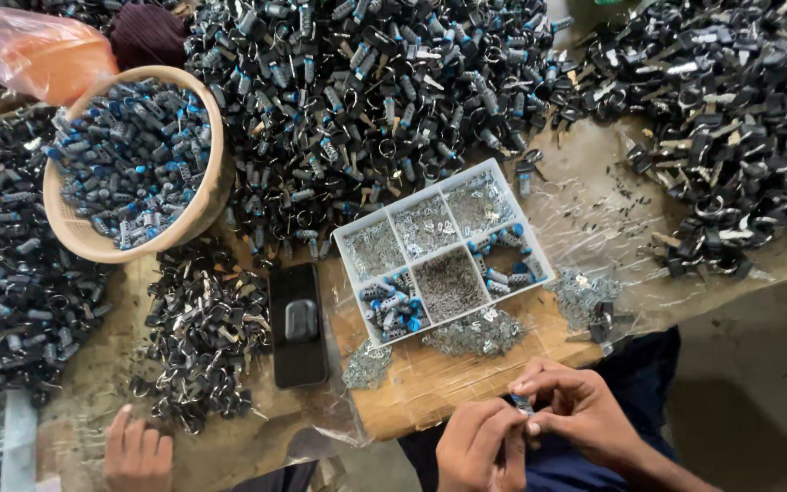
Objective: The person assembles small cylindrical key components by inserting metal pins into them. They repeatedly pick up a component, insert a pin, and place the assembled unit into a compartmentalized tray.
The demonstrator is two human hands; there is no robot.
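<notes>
Pinching fingers on a tiny blue-tipped metal piece

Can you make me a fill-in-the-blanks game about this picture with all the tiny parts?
1. The white sorting tray is split into ____ compartments.
2. The round tan basket is full of small grey and ____ parts.
3. The left hand and right hand pinch one small part ____ them.
4. The black phone lies to the ____ of the tray.

Missing words: six; blue; between; left
</notes>
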